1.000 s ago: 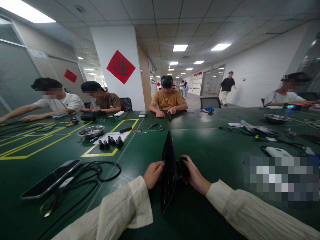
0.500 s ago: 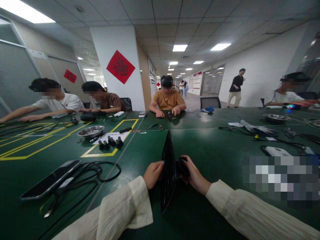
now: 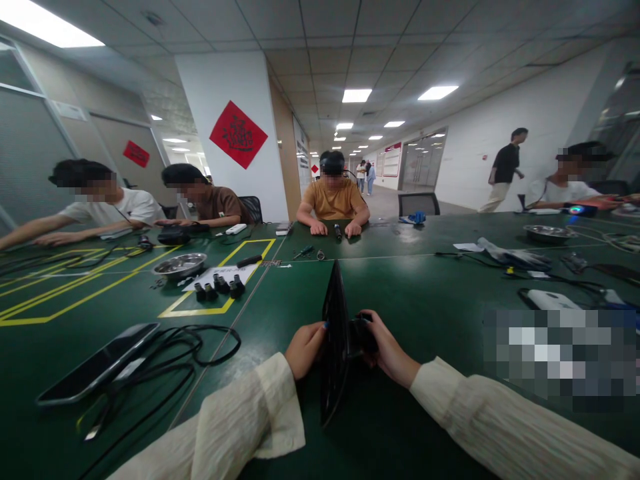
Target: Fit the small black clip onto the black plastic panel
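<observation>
A thin black fan-shaped panel (image 3: 334, 333) stands on edge on the green table (image 3: 410, 293), right in front of me. My left hand (image 3: 306, 348) presses its curled fingers against the panel's left face. My right hand (image 3: 387, 350) is wrapped round a black knob-like part (image 3: 361, 333) on the panel's right side. Both arms wear cream sleeves. What lies behind the panel is hidden.
A phone (image 3: 97, 363) and looped black cables (image 3: 180, 350) lie at my left. Farther off are small black parts (image 3: 219, 287) on white paper, a metal bowl (image 3: 180, 265) and yellow floor-tape lines. Several people sit round the table; one person (image 3: 505, 168) walks at the back right.
My hands and the black panel have stayed put. The person at the back right has walked further right, and the view has shifted slightly.
</observation>
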### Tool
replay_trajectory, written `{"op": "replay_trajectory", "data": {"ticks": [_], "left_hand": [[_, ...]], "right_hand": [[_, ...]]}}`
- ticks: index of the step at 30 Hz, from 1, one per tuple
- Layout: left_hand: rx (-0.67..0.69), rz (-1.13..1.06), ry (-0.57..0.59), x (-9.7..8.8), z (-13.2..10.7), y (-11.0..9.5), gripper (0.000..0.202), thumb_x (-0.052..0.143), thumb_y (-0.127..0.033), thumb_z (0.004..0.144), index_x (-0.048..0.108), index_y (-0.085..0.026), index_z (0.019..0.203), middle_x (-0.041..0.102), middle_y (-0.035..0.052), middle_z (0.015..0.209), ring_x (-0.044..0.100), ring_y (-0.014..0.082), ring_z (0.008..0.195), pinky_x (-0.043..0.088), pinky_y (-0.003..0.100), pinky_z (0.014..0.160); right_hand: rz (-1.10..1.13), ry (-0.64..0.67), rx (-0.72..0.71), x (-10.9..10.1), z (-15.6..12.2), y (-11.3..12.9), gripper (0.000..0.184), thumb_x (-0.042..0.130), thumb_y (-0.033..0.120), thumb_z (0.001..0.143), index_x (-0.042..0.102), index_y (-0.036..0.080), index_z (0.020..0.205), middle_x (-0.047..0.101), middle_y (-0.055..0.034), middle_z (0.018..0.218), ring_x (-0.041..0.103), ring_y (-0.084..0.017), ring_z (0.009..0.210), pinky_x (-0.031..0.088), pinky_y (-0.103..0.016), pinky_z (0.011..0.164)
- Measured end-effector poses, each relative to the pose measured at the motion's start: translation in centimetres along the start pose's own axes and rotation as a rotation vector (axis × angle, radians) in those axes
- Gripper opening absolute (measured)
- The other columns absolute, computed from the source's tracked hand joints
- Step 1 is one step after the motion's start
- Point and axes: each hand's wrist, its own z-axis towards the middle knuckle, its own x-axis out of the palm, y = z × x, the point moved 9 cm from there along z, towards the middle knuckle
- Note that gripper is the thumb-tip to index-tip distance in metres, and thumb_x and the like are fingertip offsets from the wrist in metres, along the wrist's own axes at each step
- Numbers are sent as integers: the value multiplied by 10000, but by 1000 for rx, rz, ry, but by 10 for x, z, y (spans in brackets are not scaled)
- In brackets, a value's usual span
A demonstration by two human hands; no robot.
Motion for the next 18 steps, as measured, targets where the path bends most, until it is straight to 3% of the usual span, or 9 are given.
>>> {"op": "replay_trajectory", "data": {"ticks": [12, 18], "left_hand": [[-7, 12, 20, 2, -1, 0, 451, 302, -521, 832, 500, -149, 671, 409, -28, 489, 429, 121, 493, 337, 226, 498], [-2, 18, -39, -3, -1, 1, 486, 245, -523, 843, 466, -151, 621, 404, -21, 496, 403, 113, 486, 317, 228, 476]], "right_hand": [[-23, -42, -1, -2, 3, -2, 342, 454, 446, 766, 383, 246, 1035, 500, 53, 631, 466, -91, 384, 295, -161, 265], [-19, -20, -1, -1, 2, -1, 312, 435, 430, 788, 381, 248, 1036, 506, 48, 660, 471, -84, 391, 304, -158, 269]]}}
